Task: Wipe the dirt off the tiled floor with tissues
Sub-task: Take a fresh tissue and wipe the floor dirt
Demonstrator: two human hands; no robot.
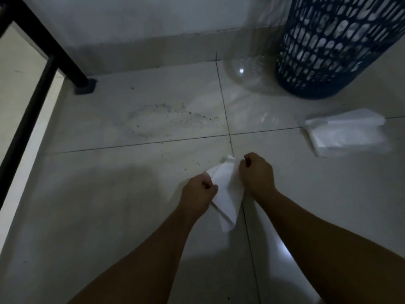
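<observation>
Over the glossy pale tiled floor (285,194), a soft white tissue (228,194) hangs between the left hand (198,193) and right hand (256,172), both pinching its edges with curled fingers, near gritty dark dirt (162,120), beside a blue lattice basket (341,44).

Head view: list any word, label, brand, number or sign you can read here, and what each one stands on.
None: no text is readable anywhere in this dim frame.
The white tissue pinched by the left hand and right hand is blank.
The white tissue pile on the pale tiled floor is blurred and shows no legible print.
The blue plastic lattice basket and black metal frame show no label.
</observation>
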